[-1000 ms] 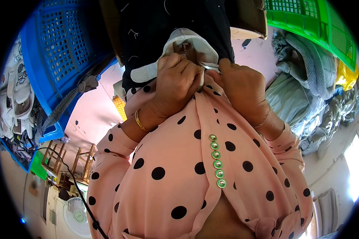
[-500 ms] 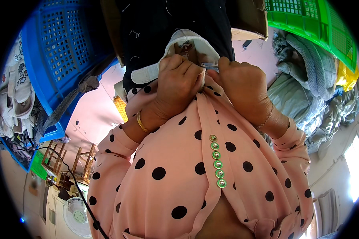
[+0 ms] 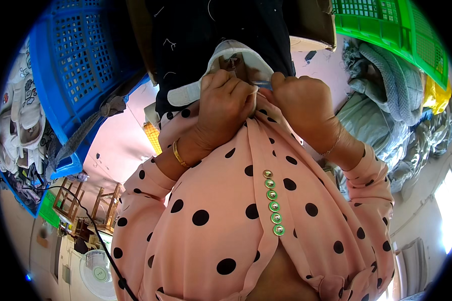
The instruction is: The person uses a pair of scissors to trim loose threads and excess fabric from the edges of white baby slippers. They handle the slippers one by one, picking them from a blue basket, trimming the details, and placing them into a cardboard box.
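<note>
A black garment (image 3: 211, 30) with a white curved band (image 3: 236, 50) hangs in front of me, with a brown inside and a small metal part (image 3: 233, 62) showing. My left hand (image 3: 226, 100), with a gold bangle at the wrist, is closed on the band's edge. My right hand (image 3: 301, 100), with a thin bracelet, grips the garment beside it. Both fists nearly touch. A thin light blue thing (image 3: 263, 84) shows between them; I cannot tell which hand holds it. My pink dotted sleeves fill the lower view.
A blue plastic crate (image 3: 80, 65) stands at the left and a green crate (image 3: 386, 25) at the upper right. Grey folded garments (image 3: 386, 100) pile at the right. A pink table top (image 3: 120, 145) lies below, with wooden stools (image 3: 85, 205) and a fan (image 3: 98, 273) on the floor.
Both hands have stayed closed on the garment and moved up slightly toward the white band. The light blue thing between them shows more clearly now.
</note>
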Demonstrator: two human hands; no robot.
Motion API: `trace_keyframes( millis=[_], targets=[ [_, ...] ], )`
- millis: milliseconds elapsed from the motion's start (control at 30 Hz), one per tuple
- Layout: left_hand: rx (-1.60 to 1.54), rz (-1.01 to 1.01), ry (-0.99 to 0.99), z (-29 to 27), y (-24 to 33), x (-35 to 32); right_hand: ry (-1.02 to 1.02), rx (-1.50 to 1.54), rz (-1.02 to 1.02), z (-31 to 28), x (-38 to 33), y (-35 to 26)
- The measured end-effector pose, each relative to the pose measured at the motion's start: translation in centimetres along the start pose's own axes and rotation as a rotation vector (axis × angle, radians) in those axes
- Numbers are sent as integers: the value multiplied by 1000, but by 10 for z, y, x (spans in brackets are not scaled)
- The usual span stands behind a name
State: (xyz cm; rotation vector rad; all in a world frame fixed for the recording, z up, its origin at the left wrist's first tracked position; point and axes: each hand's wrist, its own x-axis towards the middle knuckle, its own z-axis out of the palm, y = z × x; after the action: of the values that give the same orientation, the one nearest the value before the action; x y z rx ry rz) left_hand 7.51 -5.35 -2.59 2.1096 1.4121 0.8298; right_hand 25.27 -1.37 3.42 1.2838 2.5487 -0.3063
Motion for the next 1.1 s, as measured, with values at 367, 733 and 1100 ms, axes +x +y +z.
trace_keyframes(
  millis=[367, 733, 1100],
  targets=[
    [-123, -64, -30, -15, -3, 0, 206, 870, 284, 21, 12, 28],
    [8, -422, -279, -32, 1, 26, 8, 1332, 368, 29, 24, 10],
    [-73, -381, -273, -28, -1, 42, 13, 1358, 389, 30, 24, 18]
  ],
)
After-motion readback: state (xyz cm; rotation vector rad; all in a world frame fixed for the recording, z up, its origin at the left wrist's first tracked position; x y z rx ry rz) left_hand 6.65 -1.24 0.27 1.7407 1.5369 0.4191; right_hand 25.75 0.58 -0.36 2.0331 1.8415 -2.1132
